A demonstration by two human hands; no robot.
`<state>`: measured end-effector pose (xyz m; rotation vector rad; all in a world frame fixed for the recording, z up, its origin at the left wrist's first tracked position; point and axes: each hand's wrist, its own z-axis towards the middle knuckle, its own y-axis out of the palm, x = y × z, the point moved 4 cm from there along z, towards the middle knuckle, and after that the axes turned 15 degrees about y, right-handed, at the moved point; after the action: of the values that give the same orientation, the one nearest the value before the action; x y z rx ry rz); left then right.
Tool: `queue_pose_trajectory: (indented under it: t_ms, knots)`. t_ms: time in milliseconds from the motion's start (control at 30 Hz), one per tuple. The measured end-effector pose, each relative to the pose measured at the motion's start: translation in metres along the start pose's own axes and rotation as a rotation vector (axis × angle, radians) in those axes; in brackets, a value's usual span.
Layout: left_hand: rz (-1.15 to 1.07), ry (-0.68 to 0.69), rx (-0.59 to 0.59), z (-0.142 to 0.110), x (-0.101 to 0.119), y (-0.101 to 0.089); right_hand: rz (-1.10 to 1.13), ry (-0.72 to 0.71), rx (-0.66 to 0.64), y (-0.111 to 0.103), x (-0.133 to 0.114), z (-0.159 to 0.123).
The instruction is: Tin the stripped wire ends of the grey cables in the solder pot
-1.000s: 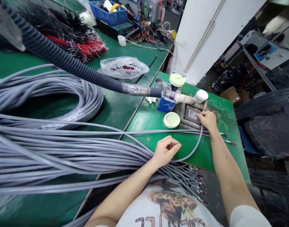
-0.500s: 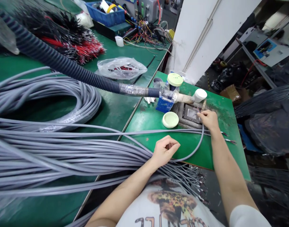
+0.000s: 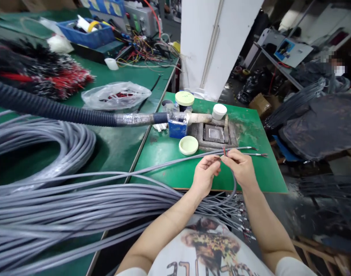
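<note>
My left hand and my right hand meet above the green board, their fingertips close together. Between them, both pinch the stripped end of a grey sheathed cable, with thin red and dark wires showing at the tip. Other cable ends with bared wires lie on the board to the right. A large bundle of grey cables runs off to the left. Just beyond my hands sits a metal-lined square pot in a soiled holder.
A corrugated dark hose with a foil-wrapped end reaches a blue box near the pot. Pale green lids and a white lid stand close by. A grey cable coil lies left. A white pillar rises behind the board.
My right hand has left the metal pot and come toward my left hand, which has lifted off the bundle. Both now pinch the cable end. The view has swung left.
</note>
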<state>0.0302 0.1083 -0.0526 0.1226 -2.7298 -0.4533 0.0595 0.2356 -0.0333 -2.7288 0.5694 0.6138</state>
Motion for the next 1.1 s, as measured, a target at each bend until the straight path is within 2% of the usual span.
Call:
queue_pose_trajectory:
  t_ms: [133,200,267,367,400,433,500,567,667,733,800,933,1100]
  knots:
    - [0.004,0.072,0.057,-0.001,0.000,0.011,0.038,0.086,0.007,-0.005,0.005,-0.018]
    - [0.113,0.209,0.051,0.000,0.010,0.009,0.091,0.167,-0.047,-0.003,0.011,-0.027]
    - [0.334,0.456,-0.048,-0.001,0.024,0.008,0.170,0.228,-0.107,0.000,0.017,-0.035]
    - [0.627,0.828,-0.329,-0.013,0.036,0.014,0.318,0.266,-0.149,0.003,0.023,-0.043]
    - [0.662,0.881,-0.381,-0.017,0.036,0.014,0.365,0.281,-0.162,0.003,0.024,-0.044]
    - [0.661,0.889,-0.382,-0.019,0.034,0.013,0.405,0.297,-0.174,0.004,0.025,-0.045]
    - [0.600,0.756,-0.277,-0.019,0.027,0.005,0.463,0.323,-0.183,0.005,0.025,-0.046]
    - [0.467,0.505,-0.190,-0.017,0.015,-0.002,0.498,0.334,-0.194,0.006,0.025,-0.048]
    - [0.287,0.164,-0.247,-0.016,-0.003,-0.006,0.490,0.357,-0.245,0.009,0.028,-0.052]
    - [0.271,0.058,-0.317,-0.017,-0.006,-0.006,0.405,0.369,-0.318,0.007,0.032,-0.053]
    - [0.328,0.044,-0.360,-0.018,-0.003,-0.005,0.271,0.324,-0.336,-0.002,0.033,-0.050]
    - [0.450,0.124,-0.497,-0.023,0.006,0.004,-0.004,0.091,-0.153,-0.029,0.016,-0.039]
    - [0.503,0.188,-0.557,-0.031,0.004,0.010,-0.177,-0.123,-0.120,-0.026,-0.018,-0.036]
